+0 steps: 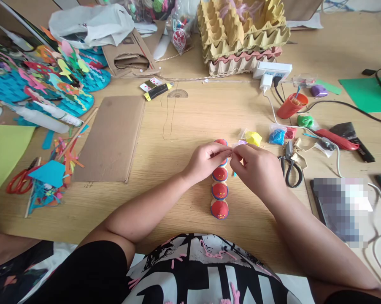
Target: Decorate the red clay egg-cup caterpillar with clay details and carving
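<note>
A strip of several egg-carton cups (220, 191) lies lengthwise on the table in front of me. Red clay covers the cups, with blue rims and small yellow smiling faces on the nearer ones. Over its far part, my left hand (206, 159) and my right hand (256, 165) meet fingertip to fingertip, both pinched closed. Whatever sits between the fingertips is too small to make out. Just beyond my right hand are a yellow clay lump (253, 138) and a purple one (240, 144), partly hidden by the hand.
Wire cutters (292, 166), a bag of blue clay (276, 136) and a phone (336, 207) lie to the right. Left are cardboard (109, 139), red scissors (21, 180) and paper scraps (47, 190). Egg trays (241, 38) and a power strip (274, 69) stand behind.
</note>
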Action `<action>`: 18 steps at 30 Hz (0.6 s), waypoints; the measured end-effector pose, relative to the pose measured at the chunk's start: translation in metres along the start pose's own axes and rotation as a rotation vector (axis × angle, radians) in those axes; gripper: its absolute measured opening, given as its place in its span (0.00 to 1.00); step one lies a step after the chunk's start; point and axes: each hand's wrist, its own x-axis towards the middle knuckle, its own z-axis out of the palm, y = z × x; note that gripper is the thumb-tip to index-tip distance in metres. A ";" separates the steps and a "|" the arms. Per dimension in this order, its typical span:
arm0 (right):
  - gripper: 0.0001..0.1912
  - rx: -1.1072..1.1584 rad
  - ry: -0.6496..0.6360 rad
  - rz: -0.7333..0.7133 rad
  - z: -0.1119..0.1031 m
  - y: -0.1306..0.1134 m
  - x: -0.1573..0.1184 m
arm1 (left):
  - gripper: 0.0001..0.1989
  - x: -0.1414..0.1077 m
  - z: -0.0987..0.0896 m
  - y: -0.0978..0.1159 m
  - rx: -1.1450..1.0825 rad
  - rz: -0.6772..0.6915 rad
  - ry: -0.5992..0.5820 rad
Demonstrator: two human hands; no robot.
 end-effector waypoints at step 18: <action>0.15 -0.094 0.130 -0.048 0.005 -0.002 -0.004 | 0.15 -0.001 0.000 0.005 0.287 0.194 0.203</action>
